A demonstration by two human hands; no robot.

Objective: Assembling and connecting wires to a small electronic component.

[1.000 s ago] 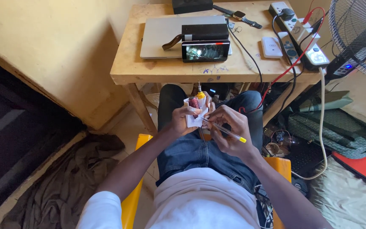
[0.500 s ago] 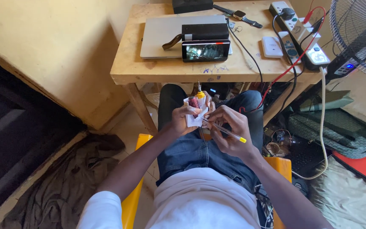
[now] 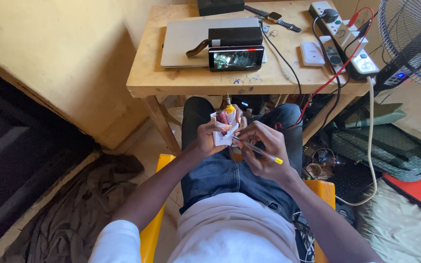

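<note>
Left hand over lap, fingers clamped on white paper scrap wrapped round reddish cylinder and yellow-collared tool. Right hand pinches clear pen, tip on paper. Marking looks underway; extent unreadable.

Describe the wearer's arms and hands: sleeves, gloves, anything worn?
Both arms are bare from the short white sleeves down; the left sleeve shows at the bottom edge. The left hand and right hand wear no gloves, and no watch, ring or band is visible on either wrist. No markings show.
</note>
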